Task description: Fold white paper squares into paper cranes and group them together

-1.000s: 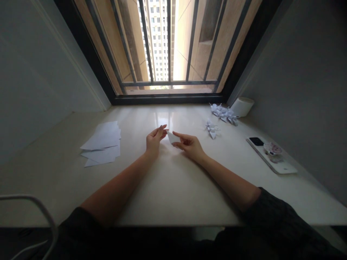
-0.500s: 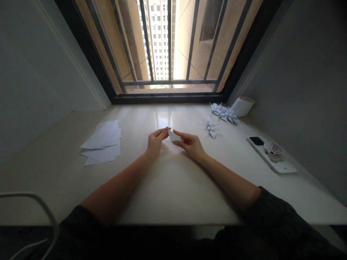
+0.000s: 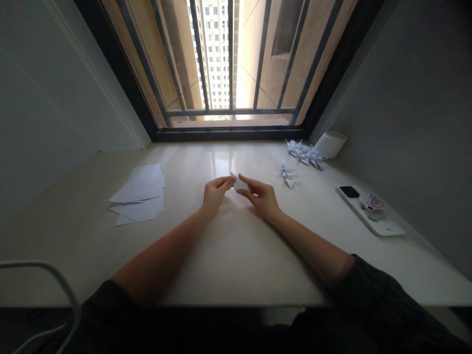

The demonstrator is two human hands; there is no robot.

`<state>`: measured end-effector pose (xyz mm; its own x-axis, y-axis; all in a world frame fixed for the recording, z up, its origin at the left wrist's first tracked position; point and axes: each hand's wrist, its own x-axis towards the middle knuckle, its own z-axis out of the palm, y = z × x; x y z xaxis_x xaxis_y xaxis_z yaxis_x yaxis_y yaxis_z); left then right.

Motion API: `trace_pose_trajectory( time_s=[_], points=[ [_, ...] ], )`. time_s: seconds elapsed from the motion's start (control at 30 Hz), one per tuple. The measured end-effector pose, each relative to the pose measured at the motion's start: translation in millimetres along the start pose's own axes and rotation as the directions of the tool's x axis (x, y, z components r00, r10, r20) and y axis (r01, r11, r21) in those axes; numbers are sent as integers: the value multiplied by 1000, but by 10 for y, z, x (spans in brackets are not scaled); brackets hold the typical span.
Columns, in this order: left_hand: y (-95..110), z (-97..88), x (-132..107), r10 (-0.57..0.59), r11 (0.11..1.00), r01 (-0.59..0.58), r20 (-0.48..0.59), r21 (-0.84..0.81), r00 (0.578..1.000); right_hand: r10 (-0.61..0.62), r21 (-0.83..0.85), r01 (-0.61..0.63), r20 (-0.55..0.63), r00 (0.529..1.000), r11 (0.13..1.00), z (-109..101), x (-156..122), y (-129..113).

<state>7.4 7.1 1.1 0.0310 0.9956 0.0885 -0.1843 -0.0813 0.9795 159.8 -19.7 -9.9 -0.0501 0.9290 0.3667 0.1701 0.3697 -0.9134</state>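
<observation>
A small folded piece of white paper (image 3: 241, 184) is held between my two hands over the middle of the white counter (image 3: 236, 265). My left hand (image 3: 215, 195) pinches its left side between thumb and fingers, and a thin pointed tip sticks up there. Thumb and fingers of my right hand (image 3: 262, 197) close on its right side. My fingers hide part of the folds. Off to the right lie a few small folded paper figures (image 3: 288, 175), apart from my right hand.
Loose white sheets (image 3: 138, 189) lie stacked at the left. More folded paper figures (image 3: 304, 153) are heaped by a white paper roll (image 3: 331, 144) at the back right. A phone (image 3: 369, 211) with a round grip lies at the right. A white cable (image 3: 47, 268) loops at the lower left.
Both hands have shifted slightly right with the folded paper. My left thumb and fingers now cover more of its left side, and the paper has turned a little.
</observation>
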Motion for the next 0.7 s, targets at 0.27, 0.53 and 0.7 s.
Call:
trace_pose_trajectory(
  time_s=[0.27,0.53,0.7],
  points=[
    [-24,-17,20,3,999,-2,18,-40,1000,-23,-47,24,8,1000,999,-8,-21,-71],
    [7,-10,8,-3,995,7,42,-99,999,-18,-20,18,5,1000,1000,0,-5,-56],
    [29,-2,-7,15,997,-12,36,-76,999,7,54,-9,31,999,998,10,4,-18]
  ],
)
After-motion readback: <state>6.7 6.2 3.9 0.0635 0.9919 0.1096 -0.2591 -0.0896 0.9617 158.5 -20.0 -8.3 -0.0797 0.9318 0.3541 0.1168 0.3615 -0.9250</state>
